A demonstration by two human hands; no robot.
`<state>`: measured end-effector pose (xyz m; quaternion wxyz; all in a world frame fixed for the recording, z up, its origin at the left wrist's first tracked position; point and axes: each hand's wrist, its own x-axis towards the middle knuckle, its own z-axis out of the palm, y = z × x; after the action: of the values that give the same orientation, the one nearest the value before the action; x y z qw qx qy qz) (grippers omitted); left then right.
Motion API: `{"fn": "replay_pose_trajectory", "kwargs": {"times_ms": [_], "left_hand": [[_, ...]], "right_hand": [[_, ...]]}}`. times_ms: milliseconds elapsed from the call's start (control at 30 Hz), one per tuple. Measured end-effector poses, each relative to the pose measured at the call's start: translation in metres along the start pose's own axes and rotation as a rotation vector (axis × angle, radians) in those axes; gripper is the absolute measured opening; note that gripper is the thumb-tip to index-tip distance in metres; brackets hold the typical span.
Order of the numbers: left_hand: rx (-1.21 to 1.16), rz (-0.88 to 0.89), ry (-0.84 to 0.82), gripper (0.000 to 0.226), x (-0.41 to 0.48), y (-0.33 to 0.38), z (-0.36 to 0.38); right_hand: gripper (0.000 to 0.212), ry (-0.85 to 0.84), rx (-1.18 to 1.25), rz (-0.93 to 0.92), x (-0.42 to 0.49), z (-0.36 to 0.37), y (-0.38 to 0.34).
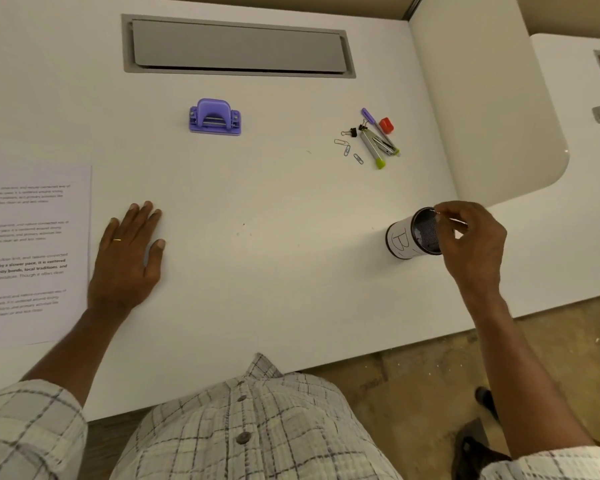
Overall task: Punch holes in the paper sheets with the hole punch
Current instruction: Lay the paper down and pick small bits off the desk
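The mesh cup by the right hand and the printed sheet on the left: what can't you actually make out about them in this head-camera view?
- Mesh cup, head view: its contents are hidden by the dark interior and the right hand.
- Right hand: whether its fingertips pinch something thin at the rim is too small to tell.
- Paper sheet: the left part is cut off by the picture's edge; the text is too blurred to read, and single or stacked is unclear.
- Hole punch: its slot faces away.

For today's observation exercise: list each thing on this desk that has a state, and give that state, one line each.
Hole punch: handle up, no paper in it.
Paper sheets: flat, printed side up.
Pen cup: tilted, marked B.
Left hand: flat on desk, empty.
Right hand: fingers pinched at the cup's rim.
Desk hatch: closed.
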<state>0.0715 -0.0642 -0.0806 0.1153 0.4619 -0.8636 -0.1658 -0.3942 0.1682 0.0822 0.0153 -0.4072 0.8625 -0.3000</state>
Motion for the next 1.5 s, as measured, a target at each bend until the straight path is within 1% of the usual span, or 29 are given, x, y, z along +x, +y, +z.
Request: {"fn": "replay_pose_trajectory", "kwargs": {"times_ms": [67, 100, 167, 233, 300, 333, 367, 467, 567, 600, 667, 800, 933, 1000, 1067, 1133, 1200, 1267, 1367, 1433, 1500], "left_hand": [[-0.001, 0.0, 0.004, 0.057, 0.0, 0.001, 0.0], [-0.002, 0.002, 0.007, 0.057, 0.0, 0.001, 0.0], [-0.001, 0.006, 0.011, 0.057, -0.001, 0.0, 0.001], [-0.006, 0.007, 0.014, 0.057, 0.0, 0.0, 0.001], [-0.014, 0.008, 0.013, 0.057, 0.0, 0.0, 0.002], [-0.016, 0.01, 0.012, 0.057, 0.0, 0.0, 0.002], [-0.018, 0.011, 0.011, 0.057, 0.0, 0.0, 0.002], [-0.009, 0.013, 0.015, 0.057, 0.0, 0.001, 0.001], [-0.006, 0.01, 0.01, 0.057, 0.0, -0.001, 0.001], [-0.006, 0.01, 0.01, 0.057, 0.0, 0.0, 0.001], [-0.002, 0.013, 0.013, 0.057, 0.0, 0.001, 0.002], [-0.009, 0.01, 0.008, 0.057, 0.0, -0.001, 0.001], [-0.02, 0.008, 0.014, 0.057, 0.001, -0.001, 0.0], [-0.017, 0.011, 0.027, 0.056, -0.001, 0.0, 0.001], [-0.023, 0.012, 0.028, 0.055, 0.0, 0.001, 0.001], [-0.027, 0.006, 0.02, 0.056, 0.001, 0.003, 0.001], [-0.025, -0.002, 0.007, 0.056, 0.001, 0.003, 0.0], [-0.021, -0.001, 0.007, 0.056, 0.001, 0.001, -0.002], [-0.016, 0.0, 0.009, 0.056, 0.001, 0.001, -0.003], [-0.011, -0.002, 0.011, 0.056, 0.001, 0.001, -0.002], [-0.01, -0.003, 0.009, 0.056, 0.001, 0.001, -0.002]], "right_hand": [[0.017, 0.06, 0.04, -0.018, -0.009, 0.009, -0.019], [0.018, 0.057, 0.064, -0.037, -0.016, 0.017, -0.029], [0.023, -0.034, 0.131, -0.058, -0.032, 0.041, -0.042], [0.039, -0.196, 0.111, -0.011, -0.048, 0.073, -0.042], [0.063, -0.365, 0.022, 0.082, -0.06, 0.104, -0.032], [0.073, -0.418, -0.02, 0.124, -0.064, 0.118, -0.025], [0.08, -0.437, -0.072, 0.148, -0.067, 0.13, -0.02], [0.09, -0.366, -0.238, 0.16, -0.069, 0.16, -0.016], [0.093, -0.308, -0.29, 0.151, -0.072, 0.183, -0.045], [0.092, -0.324, -0.294, 0.107, -0.074, 0.192, -0.058], [0.09, -0.402, -0.266, -0.046, -0.084, 0.212, -0.088], [0.08, -0.582, -0.156, -0.468, -0.11, 0.243, -0.139], [0.064, -0.678, -0.132, -0.685, -0.103, 0.237, -0.129], [0.056, -0.669, -0.127, -0.74, -0.095, 0.222, -0.11], [0.053, -0.585, -0.108, -0.646, -0.085, 0.204, -0.093], [0.053, -0.522, -0.098, -0.479, -0.079, 0.188, -0.078], [0.058, -0.541, -0.112, -0.36, -0.084, 0.181, -0.067], [0.069, -0.568, -0.162, -0.298, -0.099, 0.183, -0.064], [0.083, -0.574, -0.245, -0.286, -0.124, 0.196, -0.083], [0.084, -0.584, -0.218, -0.327, -0.131, 0.214, -0.11], [0.079, -0.612, -0.142, -0.377, -0.129, 0.233, -0.139]]}}
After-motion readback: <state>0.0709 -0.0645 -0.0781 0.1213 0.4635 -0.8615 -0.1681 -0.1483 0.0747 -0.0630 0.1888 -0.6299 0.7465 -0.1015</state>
